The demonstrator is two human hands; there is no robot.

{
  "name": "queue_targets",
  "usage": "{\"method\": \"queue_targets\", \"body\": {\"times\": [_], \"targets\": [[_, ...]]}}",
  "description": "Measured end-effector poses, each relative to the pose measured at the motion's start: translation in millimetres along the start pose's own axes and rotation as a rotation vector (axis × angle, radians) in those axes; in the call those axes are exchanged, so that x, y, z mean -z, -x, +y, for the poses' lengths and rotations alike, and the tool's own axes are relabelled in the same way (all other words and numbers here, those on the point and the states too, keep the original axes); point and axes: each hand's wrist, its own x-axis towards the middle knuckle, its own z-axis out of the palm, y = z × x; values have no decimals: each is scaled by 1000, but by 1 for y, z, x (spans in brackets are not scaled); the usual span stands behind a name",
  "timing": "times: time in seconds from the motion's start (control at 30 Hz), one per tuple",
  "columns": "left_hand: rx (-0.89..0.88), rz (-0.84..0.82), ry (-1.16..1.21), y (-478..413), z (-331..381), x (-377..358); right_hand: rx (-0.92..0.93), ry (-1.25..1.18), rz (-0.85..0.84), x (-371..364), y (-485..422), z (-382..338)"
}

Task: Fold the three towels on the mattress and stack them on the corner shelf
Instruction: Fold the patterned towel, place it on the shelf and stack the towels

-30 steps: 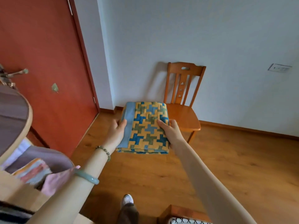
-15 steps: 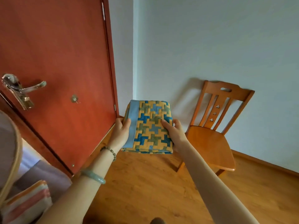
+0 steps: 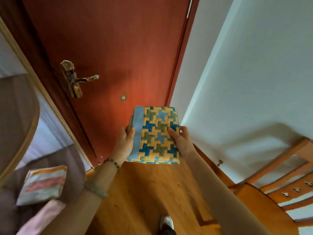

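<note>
A folded towel (image 3: pixel 157 133) with a yellow, blue and green zigzag pattern and a pale blue band is held flat in front of me, above the wooden floor. My left hand (image 3: pixel 124 144) grips its left edge, thumb on top. My right hand (image 3: pixel 181 141) grips its right edge the same way. At the lower left a folded striped towel (image 3: pixel 44 184) in orange, pink and white lies on a brown-covered surface (image 3: pixel 74 165), with a pale pink cloth (image 3: pixel 50 211) just below it. The corner shelf is not in view.
A red door (image 3: pixel 110 48) with a brass handle (image 3: pixel 76 80) stands straight ahead. A white wall (image 3: pixel 254 73) runs on the right, with a wooden chair (image 3: pixel 271 197) against it. A curved wooden edge (image 3: pixel 28 133) rises at the left. My shoe (image 3: pixel 166 221) shows on the floor.
The view has swung left: the door now fills the middle and the chair has slid to the right edge. Both hands keep the same hold on the patterned towel.
</note>
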Motion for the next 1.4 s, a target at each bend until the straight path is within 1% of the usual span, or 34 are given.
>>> {"method": "queue_targets", "body": {"times": [0.17,0.3,0.47,0.53,0.67,0.8,0.9,1.1,1.2,1.3,1.33,1.4], "targets": [[148,215,59,-32,-2,-12,18,73,-238,-15,-74,-21],[267,368,151,-40,-14,-7,4,160,-442,-46,-119,-26],[410,652,122,-25,-49,16,48,321,-694,-110,-139,-8],[466,754,160,-17,-66,28,56,360,-796,-141,-141,1],[549,906,244,-7,-101,49,29,398,-973,-200,-143,20],[623,981,230,-17,-145,70,10,444,-1028,-250,-153,32],[637,1003,247,-36,-146,82,27,480,-1052,-278,-165,35],[731,1070,229,-67,-151,87,-29,587,-1075,-318,-200,49],[774,1142,214,-77,-158,83,-38,658,-1156,-337,-215,63],[816,1255,291,-83,-183,68,-74,740,-1267,-356,-228,84],[833,1255,323,-82,-189,63,-55,756,-1286,-357,-230,91],[866,1307,347,-84,-206,45,-12,819,-1354,-362,-238,109]]}}
